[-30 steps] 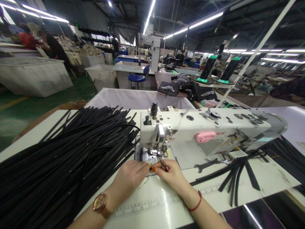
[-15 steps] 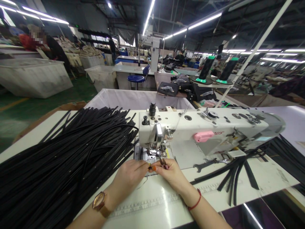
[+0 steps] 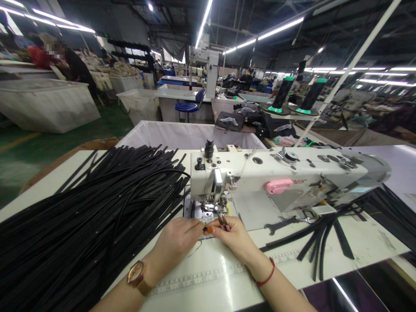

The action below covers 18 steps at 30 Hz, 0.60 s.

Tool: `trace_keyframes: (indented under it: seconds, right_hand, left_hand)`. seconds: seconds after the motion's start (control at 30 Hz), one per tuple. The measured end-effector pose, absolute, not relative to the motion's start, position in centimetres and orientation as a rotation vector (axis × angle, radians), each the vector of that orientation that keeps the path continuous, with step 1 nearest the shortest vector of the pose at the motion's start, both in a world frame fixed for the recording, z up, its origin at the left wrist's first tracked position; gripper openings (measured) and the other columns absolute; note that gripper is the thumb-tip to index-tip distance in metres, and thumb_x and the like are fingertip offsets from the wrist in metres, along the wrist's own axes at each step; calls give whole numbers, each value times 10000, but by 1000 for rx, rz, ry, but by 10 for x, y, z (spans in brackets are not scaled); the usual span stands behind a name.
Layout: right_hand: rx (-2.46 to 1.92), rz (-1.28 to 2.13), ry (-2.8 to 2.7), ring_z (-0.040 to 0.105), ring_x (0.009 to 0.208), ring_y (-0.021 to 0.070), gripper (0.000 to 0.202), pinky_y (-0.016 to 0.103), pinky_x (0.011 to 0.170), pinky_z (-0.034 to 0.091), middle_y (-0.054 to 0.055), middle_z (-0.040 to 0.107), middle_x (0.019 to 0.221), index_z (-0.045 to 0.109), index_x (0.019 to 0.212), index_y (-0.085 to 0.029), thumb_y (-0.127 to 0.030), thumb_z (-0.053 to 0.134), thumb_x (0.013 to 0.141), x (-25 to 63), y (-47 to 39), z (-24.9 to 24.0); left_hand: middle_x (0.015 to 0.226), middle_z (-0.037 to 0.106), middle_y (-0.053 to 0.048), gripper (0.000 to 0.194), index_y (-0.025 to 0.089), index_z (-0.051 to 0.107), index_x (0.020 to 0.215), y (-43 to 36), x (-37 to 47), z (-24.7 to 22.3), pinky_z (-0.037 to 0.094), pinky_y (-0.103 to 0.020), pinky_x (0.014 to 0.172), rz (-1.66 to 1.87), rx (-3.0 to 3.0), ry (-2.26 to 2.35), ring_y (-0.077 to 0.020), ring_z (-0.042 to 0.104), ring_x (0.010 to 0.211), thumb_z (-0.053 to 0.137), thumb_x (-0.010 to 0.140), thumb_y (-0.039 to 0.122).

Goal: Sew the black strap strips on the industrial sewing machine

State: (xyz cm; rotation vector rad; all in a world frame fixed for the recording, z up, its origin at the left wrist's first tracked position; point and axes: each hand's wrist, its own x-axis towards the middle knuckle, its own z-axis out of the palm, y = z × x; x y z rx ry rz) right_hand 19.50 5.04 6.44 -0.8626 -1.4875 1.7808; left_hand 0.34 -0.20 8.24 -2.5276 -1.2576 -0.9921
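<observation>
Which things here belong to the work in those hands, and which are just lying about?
Seemingly in the work:
small dark piece between the bare left hand and bare right hand
pointed metal snips in the right hand
white metal sewing machine just beyond
heaped long black strips, probably

Apparently just lying about:
dark metal wrench
blue round-seated chair behind

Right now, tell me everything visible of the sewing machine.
The sewing machine stands upright on the pale table, its long white arm running to the right. Black knobs top its left end, above shiny metal parts. A pink, plastic-looking piece sits on its front, beside partly covered red lettering. The left hand and right hand are just before it; contact is unclear.
</observation>
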Motion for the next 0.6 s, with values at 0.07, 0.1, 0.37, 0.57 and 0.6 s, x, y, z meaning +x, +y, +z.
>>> trace_keyframes:
  seconds: [0.07, 0.1, 0.37, 0.57, 0.6]
  right_hand:
    - [-857, 1770, -1490, 688, 782, 172, 198, 301, 772, 523, 31, 774, 840, 777, 860, -204, -365, 766, 744, 195, 50, 65]
    - [-857, 1762, -1493, 688, 780, 173, 194, 300, 768, 522, 30, 775, 839, 777, 861, -205, -358, 768, 743, 195, 50, 65]
    - [-860, 1701, -1534, 680, 751, 161, 151, 273, 717, 505, 33, 779, 837, 781, 857, -209, -328, 747, 770, 194, 51, 64]
    - [-863, 1750, -1487, 688, 786, 165, 175, 284, 762, 510, 34, 779, 853, 782, 866, -214, -345, 767, 751, 194, 50, 62]
    - [-867, 1750, -1485, 688, 788, 165, 177, 284, 764, 510, 34, 778, 857, 781, 867, -215, -346, 769, 749, 194, 50, 62]
  left_hand:
    - [772, 663, -54, 241, 168, 643, 989, -2, 4, 83, 519, -276, 632, -989, -2531, -1257, -157, 612, 647, 403, 985, 176]
    - [767, 662, -54, 244, 167, 643, 988, -2, 4, 83, 521, -279, 636, -986, -2533, -1257, -158, 613, 647, 399, 986, 173]
    - [721, 641, -42, 229, 167, 641, 945, -2, 5, 83, 513, -274, 629, -979, -2542, -1265, -158, 608, 635, 415, 979, 159]
    - [737, 645, -41, 213, 169, 631, 942, -2, 3, 80, 508, -272, 629, -994, -2533, -1268, -158, 611, 653, 422, 976, 159]
    - [742, 645, -42, 211, 167, 629, 943, -2, 3, 79, 510, -277, 637, -981, -2541, -1275, -160, 613, 662, 421, 976, 155]
